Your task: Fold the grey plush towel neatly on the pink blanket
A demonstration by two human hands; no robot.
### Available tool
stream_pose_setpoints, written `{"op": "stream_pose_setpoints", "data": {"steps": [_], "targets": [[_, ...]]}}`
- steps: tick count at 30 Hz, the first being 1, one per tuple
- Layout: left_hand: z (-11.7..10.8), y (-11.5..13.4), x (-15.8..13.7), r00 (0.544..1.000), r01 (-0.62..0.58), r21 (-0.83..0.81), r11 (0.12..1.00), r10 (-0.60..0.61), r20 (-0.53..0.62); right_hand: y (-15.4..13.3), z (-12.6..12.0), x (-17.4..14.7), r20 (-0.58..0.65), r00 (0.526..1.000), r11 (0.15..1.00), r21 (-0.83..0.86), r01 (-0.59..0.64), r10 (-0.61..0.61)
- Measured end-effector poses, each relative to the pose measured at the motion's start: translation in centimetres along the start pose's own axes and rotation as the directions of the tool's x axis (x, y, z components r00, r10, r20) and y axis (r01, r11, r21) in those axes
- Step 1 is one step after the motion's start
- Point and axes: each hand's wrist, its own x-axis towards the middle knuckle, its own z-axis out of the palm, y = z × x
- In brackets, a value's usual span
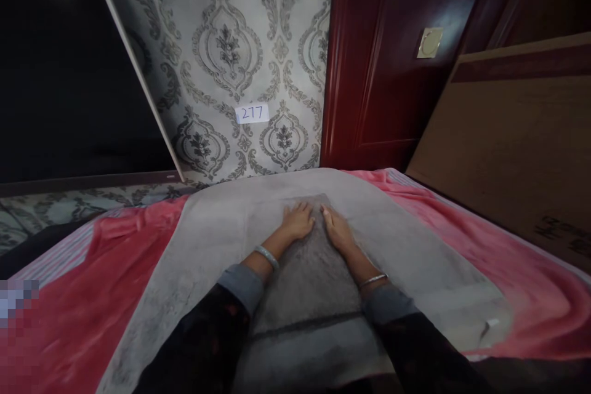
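A grey cloth (309, 283) lies in the middle of the larger grey blanket (203, 252), straight ahead of the person; whether it is a separate piece or a folded part of the blanket, I cannot tell. A dark seam or gap crosses it on the near side. Beneath the blanket, a red cover (124, 271) shows at both sides.

The left hand (298, 220) rests palm down by the cloth's far edge, fingers extended and slightly spread. The right hand (337, 229) lies just beside it, turned more on its side, fingers out straight – the two near each other but apart. Neither seems to grip anything; both simply rest on the fabric.

The cloth looks soft and plush, probably light and limp, with no risk of breaking. Its nap should give some friction, so flat palms would likely drag the surface and ruck it rather than slide cleanly. For lifting, the corners or a doubled edge look the best hold – taken with both hands well apart, since a single pinch would probably let the middle sag.
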Motion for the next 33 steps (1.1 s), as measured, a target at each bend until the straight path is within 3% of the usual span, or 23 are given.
{"op": "stream_pose_setpoints", "data": {"steps": [4,8,15,19,23,28,33], "targets": [[1.3,-0.5,1.5,1.0,0.025,-0.01,1.0,-0.025,-0.004,0.2,0.3,-0.1,-0.011,1.0,0.999,0.024,0.022,-0.021],[1.4,-2.9,1.3,0.988,0.153,-0.005,0.988,-0.153,0.005,0.2,0.3,-0.1,0.007,1.0,1.0,-0.002,0.023,-0.023],[0.9,-9.0,-2.9,0.935,0.355,0.017,0.935,-0.356,0.009,0.2,0.2,0.0,0.052,0.999,0.999,-0.044,0.008,-0.006],[1.2,-10.5,-5.4,0.923,0.384,0.009,0.923,-0.384,0.003,-0.1,0.0,-0.2,0.094,0.996,0.997,-0.078,0.001,0.006],[1.7,-11.2,-6.1,0.922,0.387,-0.014,0.922,-0.387,-0.012,-0.8,-0.3,0.2,0.166,0.985,0.989,-0.144,-0.019,0.043],[1.9,-11.5,-5.9,0.925,0.377,-0.043,0.925,-0.379,-0.032,-2.8,-0.4,2.6,0.266,0.961,0.975,-0.224,-0.012,0.073],[1.9,-11.7,-5.9,0.927,0.371,-0.05,0.927,-0.373,-0.04,-4.4,0.5,4.3,0.494,0.87,0.959,-0.246,0.141,-0.001]]}}
